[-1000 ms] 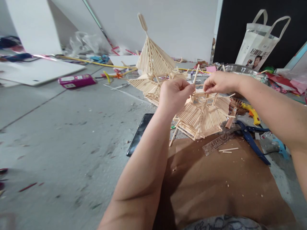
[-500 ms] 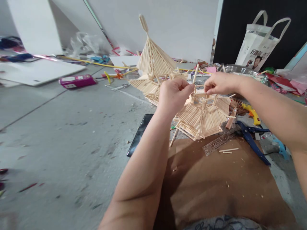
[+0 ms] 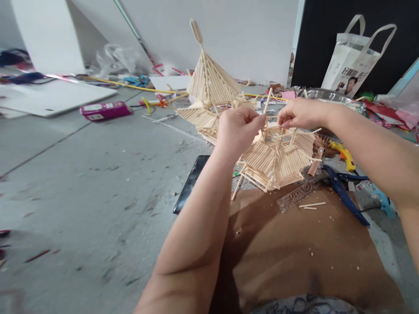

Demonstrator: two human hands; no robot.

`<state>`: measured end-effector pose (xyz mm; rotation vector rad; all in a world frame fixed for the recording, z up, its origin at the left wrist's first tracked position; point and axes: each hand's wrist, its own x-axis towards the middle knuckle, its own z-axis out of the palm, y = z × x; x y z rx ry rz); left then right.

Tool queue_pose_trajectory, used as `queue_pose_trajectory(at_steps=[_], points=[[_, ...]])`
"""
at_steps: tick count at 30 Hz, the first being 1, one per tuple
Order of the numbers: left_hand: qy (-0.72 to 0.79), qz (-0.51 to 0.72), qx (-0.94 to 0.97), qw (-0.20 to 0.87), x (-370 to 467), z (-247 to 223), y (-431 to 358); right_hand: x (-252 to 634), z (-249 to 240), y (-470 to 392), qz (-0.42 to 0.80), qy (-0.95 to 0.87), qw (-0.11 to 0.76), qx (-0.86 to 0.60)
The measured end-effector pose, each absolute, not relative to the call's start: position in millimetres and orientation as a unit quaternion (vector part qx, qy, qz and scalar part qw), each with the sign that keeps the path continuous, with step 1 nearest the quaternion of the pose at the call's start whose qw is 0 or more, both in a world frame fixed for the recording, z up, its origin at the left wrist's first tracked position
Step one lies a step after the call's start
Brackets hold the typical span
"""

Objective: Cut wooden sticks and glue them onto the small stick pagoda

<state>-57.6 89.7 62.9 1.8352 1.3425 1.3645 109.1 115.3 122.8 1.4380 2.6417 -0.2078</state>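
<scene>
A model roof built of thin wooden sticks (image 3: pixel 275 161) stands at the back edge of the brown paper, with a few sticks poking out of it. Over its open top, my left hand (image 3: pixel 237 126) pinches at a thin stick on the left side. My right hand (image 3: pixel 293 114) is closed at the upper right of the frame, its fingertips on a short stick there. Behind and left of it stands a pointed stick tower (image 3: pixel 211 83). Two loose sticks (image 3: pixel 312 204) lie on the paper beside a clear stencil ruler (image 3: pixel 296 197).
A black phone (image 3: pixel 193 183) lies partly behind my left forearm. Blue-handled cutters (image 3: pixel 345 196) and a yellow tool (image 3: pixel 345 157) are at the right. Further back are a metal bowl (image 3: pixel 324 93), a white bag (image 3: pixel 355 61) and a purple pack (image 3: pixel 105 110).
</scene>
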Motion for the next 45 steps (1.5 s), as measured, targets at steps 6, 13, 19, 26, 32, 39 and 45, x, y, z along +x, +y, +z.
queue_pose_trajectory(at_steps=[6, 13, 19, 26, 32, 39, 45], points=[[0.498, 0.516, 0.657, 0.233, -58, 64, 90, 121, 135, 106, -0.059, 0.864, -0.008, 0.5], [0.458, 0.576, 0.612, 0.292, -56, 74, 75, 165, 124, 41, -0.124, 0.838, -0.197, 0.494], [0.304, 0.626, 0.586, 0.416, -44, 82, 51, 184, 43, -15, -0.138, 0.857, -0.09, 0.489], [0.305, 0.47, 0.633, 0.534, -12, 66, 21, 188, -29, -37, -0.115, 0.828, -0.011, 0.549], [0.3, 0.477, 0.642, 0.52, -13, 57, -12, 194, -42, -38, -0.099, 0.807, -0.04, 0.581], [0.36, 0.348, 0.683, 0.532, -3, 14, -41, 202, -55, -37, -0.074, 0.813, -0.077, 0.573], [0.403, 0.293, 0.713, 0.493, 1, -25, -49, 203, -59, -36, -0.048, 0.812, -0.076, 0.576]])
